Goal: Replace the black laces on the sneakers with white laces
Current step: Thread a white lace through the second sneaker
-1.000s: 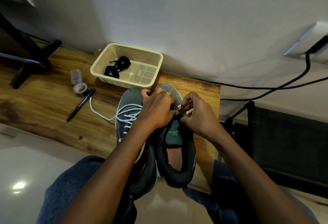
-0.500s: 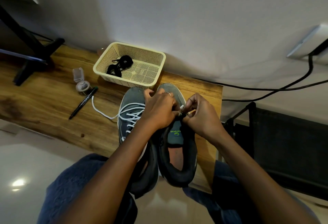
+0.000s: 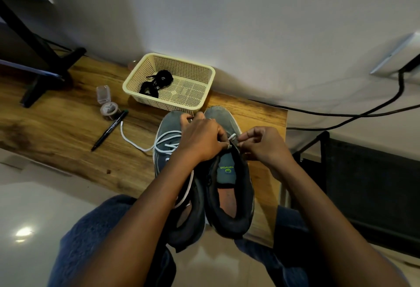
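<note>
Since the earlier frame the right hand [image 3: 264, 144] has drawn a little away from the left hand [image 3: 202, 138], and a short piece of white lace [image 3: 232, 137] now shows between them. The right fingers [image 3: 246, 138] pinch this white lace; the left fingers are curled on the tongue area of the right sneaker [image 3: 229, 173], touching the lace. The left sneaker [image 3: 169, 150] stands just beside it, at 9 o'clock of it, already carrying a white lace whose loose end [image 3: 129, 138] lies on the tabletop [image 3: 56, 132]. Both sneakers rest at the near edge of the tabletop, heels over the person's knees. At 12 o'clock of the sneakers a cream basket [image 3: 204, 91] holds the black laces [image 3: 155, 82]. At 10 o'clock lie a black pen [image 3: 109, 130] and a small clear container [image 3: 106, 102].
</note>
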{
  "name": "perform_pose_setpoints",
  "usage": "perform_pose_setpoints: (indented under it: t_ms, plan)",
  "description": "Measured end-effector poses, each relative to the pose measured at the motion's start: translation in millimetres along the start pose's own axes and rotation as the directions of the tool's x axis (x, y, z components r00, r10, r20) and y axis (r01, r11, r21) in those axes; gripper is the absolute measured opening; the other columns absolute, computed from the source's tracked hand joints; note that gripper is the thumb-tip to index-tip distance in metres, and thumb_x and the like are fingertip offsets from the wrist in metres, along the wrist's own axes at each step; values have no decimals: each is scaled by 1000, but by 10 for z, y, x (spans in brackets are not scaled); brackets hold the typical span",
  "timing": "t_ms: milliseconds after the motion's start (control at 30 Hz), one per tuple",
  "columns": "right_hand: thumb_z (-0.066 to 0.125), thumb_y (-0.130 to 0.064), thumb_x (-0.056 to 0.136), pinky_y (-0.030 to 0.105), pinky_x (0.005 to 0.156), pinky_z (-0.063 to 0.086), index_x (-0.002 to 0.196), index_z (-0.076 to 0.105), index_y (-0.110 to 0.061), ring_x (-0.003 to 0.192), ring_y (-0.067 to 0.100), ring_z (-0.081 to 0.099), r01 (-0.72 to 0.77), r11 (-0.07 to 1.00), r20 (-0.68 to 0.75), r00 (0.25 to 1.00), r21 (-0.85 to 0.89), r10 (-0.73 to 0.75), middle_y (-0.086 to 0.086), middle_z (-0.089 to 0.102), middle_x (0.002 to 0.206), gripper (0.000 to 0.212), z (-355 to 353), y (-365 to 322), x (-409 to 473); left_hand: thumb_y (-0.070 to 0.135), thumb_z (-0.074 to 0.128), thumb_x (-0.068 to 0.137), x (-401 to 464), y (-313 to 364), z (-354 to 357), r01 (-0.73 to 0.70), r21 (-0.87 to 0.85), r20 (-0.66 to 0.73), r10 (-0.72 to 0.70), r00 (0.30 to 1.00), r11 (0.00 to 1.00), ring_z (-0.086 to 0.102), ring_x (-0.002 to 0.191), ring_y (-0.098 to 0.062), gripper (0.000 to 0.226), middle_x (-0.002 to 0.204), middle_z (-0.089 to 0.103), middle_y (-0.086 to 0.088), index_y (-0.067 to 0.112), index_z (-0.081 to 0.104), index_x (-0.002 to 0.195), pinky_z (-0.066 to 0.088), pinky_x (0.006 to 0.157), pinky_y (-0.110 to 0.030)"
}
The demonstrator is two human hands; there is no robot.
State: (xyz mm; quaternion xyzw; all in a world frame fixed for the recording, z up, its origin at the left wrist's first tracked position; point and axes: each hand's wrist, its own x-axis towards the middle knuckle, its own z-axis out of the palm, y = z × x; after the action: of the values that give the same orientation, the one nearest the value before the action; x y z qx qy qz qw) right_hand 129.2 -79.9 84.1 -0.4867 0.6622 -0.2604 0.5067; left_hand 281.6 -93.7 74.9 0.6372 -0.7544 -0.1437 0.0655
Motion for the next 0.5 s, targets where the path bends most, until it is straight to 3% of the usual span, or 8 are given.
perform_pose_setpoints:
  t_ms: [167,500]
  plan:
    - [67,1,85,24,59,53,83,70,0,60,16,61,-29,999,27,999,-36,30,8,66,71,3,-2,24,38,49,67,81,-5,4,4,0,-24,14,0,1000,1000,39,113,-13,16,101,63,15,35,74,85,15,98,-41]
    - [65,2,86,15,49,51,88,67,2,56,13,59,-34,999,78,996,13,33,8,62,69,3,-3,31,40,43,63,87,-39,49,58,-20,-60,-38,17,999,998,39,111,-14,15,106,62,13,33,73,92,16,94,-38]
